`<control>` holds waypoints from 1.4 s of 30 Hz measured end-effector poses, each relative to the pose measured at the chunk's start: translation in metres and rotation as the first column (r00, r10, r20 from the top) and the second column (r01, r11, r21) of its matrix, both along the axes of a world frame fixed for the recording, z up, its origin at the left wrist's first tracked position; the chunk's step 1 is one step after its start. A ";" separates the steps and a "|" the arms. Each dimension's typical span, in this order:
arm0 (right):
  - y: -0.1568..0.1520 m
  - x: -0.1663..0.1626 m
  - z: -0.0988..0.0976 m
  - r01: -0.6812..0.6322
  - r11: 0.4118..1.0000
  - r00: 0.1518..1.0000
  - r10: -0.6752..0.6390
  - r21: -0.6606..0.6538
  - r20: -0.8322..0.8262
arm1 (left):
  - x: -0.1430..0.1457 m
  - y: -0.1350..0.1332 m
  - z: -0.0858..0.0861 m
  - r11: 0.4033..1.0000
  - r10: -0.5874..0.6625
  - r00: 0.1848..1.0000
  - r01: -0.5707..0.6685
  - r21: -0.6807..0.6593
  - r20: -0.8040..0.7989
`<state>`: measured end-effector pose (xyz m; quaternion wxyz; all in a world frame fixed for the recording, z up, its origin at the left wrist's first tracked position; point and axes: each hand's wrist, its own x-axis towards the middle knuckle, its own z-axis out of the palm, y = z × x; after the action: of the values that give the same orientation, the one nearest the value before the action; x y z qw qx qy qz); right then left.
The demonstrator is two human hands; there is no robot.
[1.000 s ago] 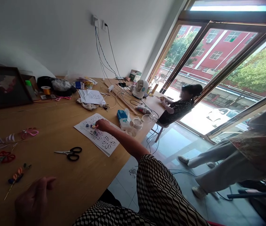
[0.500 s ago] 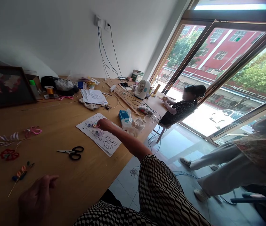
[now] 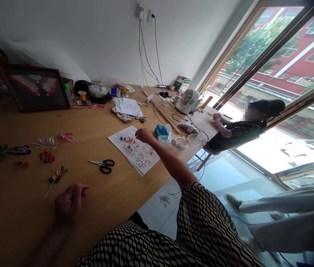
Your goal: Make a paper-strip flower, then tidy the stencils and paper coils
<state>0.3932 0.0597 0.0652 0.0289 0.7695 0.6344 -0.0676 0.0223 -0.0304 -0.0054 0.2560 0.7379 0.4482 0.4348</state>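
Note:
My right hand is stretched out over the patterned white paper, its fingers pinched together. Whatever is between them is too small to make out. Right beside the fingertips lies a row of small coloured spools or beads, with more small pieces lower on the sheet. My left hand is at the table's near side, fingers curled and thumb against them; any held thing is hidden. Black-handled scissors lie between my left hand and the paper. Above my left hand is an orange and dark blue flower sprig.
Handmade flowers, including a red one, are spread on the left. A framed piece leans at the back. Beyond the paper are a blue tissue pack, clear cups, cables and a white fan. A seated person works on the right; another stands nearby.
The view has swung left, showing more flowers and the whole frame. My right hand has drawn slightly right from the row of small pieces. My left hand stays curled.

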 end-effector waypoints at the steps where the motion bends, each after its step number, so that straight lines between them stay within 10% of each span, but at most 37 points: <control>1: -0.001 0.000 0.000 -0.009 1.000 1.000 0.009 -0.008 0.000 | 0.000 0.000 0.000 1.000 -0.005 1.000 0.005 0.004 0.000; 21: -0.003 -0.023 -0.017 -0.233 0.970 0.967 0.223 -0.072 -0.119 | 0.001 0.001 -0.003 0.999 -0.023 1.000 0.022 0.046 0.019; 42: -0.020 0.008 -0.019 0.140 0.985 0.989 -0.135 -0.101 0.058 | 0.001 0.001 -0.009 1.000 -0.023 0.999 0.024 -0.018 0.031</control>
<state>0.4011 0.0394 0.0460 0.0808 0.8104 0.5743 -0.0833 0.0229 -0.0295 -0.0145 0.2747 0.7339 0.4395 0.4391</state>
